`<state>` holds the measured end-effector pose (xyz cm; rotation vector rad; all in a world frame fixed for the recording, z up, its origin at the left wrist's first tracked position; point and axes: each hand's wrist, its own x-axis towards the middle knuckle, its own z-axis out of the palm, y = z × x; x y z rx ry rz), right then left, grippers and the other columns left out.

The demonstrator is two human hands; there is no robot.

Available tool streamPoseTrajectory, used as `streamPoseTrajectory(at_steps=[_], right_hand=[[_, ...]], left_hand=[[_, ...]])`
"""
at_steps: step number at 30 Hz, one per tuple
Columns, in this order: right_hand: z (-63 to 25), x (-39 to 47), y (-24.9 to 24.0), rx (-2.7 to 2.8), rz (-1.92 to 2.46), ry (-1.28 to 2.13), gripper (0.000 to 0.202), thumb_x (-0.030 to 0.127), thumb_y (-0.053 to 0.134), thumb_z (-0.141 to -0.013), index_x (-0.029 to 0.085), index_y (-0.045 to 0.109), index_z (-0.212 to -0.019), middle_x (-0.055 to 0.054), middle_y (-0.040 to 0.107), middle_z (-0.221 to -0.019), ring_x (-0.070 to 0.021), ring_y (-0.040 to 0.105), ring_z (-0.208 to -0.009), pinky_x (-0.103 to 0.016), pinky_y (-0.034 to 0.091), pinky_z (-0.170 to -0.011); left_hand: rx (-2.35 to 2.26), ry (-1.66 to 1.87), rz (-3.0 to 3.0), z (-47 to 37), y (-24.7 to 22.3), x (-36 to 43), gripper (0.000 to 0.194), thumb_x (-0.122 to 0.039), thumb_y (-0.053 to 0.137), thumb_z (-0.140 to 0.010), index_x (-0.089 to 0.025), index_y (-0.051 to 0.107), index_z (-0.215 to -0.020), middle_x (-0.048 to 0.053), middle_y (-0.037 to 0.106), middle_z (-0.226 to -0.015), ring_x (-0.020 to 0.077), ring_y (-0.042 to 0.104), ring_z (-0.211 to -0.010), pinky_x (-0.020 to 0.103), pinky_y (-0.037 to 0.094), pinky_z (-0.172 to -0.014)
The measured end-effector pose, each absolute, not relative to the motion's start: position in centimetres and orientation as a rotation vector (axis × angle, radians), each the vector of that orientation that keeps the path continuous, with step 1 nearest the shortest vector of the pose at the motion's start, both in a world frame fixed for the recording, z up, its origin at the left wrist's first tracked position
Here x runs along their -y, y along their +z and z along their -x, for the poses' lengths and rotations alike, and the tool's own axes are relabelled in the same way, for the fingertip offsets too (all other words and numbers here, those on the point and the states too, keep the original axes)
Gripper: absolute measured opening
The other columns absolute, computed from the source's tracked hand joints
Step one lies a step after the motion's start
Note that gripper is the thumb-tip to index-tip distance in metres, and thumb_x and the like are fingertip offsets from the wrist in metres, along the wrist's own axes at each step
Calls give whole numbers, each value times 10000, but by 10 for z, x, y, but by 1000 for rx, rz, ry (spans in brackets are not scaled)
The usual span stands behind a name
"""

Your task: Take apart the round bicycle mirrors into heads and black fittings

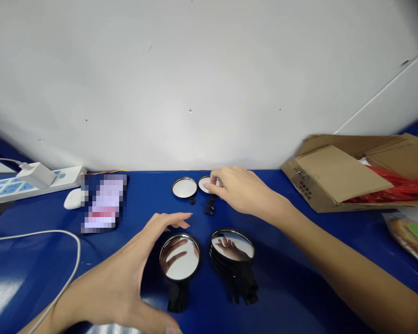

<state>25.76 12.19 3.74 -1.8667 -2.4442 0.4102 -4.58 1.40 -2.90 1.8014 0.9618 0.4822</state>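
Note:
My left hand [125, 278] is open, its thumb and fingers curved apart on the left side of a round black-framed mirror with a short black mount [179, 260]. It appears not to touch that mirror. At the back, my right hand [242, 188] has its thumb and fingers closed at the right edge of a small round mirror [204, 184], hiding part of it. Beside that lies another small round mirror [184, 188]. A stack of mounted mirrors [233, 246] stands at the front, its top glass reflecting a hand. Small black fittings [209, 208] lie below the back mirrors.
On the left are a white power strip [10, 188] with a plugged-in charger, a white case [74, 198], a phone [104, 204] and a white cable [77, 250]. To the right, an open cardboard box [337, 171] holds red plastic. A packaged item [409, 234] sits nearby. A white wall [195, 83] rises behind.

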Motion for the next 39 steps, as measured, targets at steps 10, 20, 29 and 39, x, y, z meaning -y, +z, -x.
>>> streamPoseTrajectory(at_steps=[10,20,29,39], right_hand=[[-248,-102,56,2383,1757,373,386,429,638,-1216,210,779,-931,-69,822,-879,-215,686,-745,-362,364,-689],[-254,-42,31,2198,1061,-286,212,184,596,-1179,172,788,-1090,23,726,-710,-151,646,-608,-351,389,-629],[-269,13,-1,2210,699,-454,151,50,697,-1013,122,774,-1121,-14,805,-772,-154,703,-633,-373,514,-620],[-281,10,-23,2131,769,-214,174,19,668,-952,148,776,-994,-43,767,-780,-167,678,-639,-350,563,-584]], left_hand=[[-969,371,-1904,39,-20,-17,1341,-341,1112,-747,-533,338,-1825,94,558,-1809,486,606,-1618,733,507,-1347],[-973,408,-1958,32,-17,-15,1029,-286,1035,-785,-436,504,-1654,48,681,-1585,369,739,-1393,578,632,-1219],[-969,415,-1937,35,-17,-15,1141,-225,1037,-740,-481,445,-1681,37,621,-1667,386,691,-1496,617,590,-1290],[-933,293,-2015,30,-21,-17,1291,-138,992,-722,-577,302,-1720,7,592,-1635,345,709,-1435,519,670,-1209]])
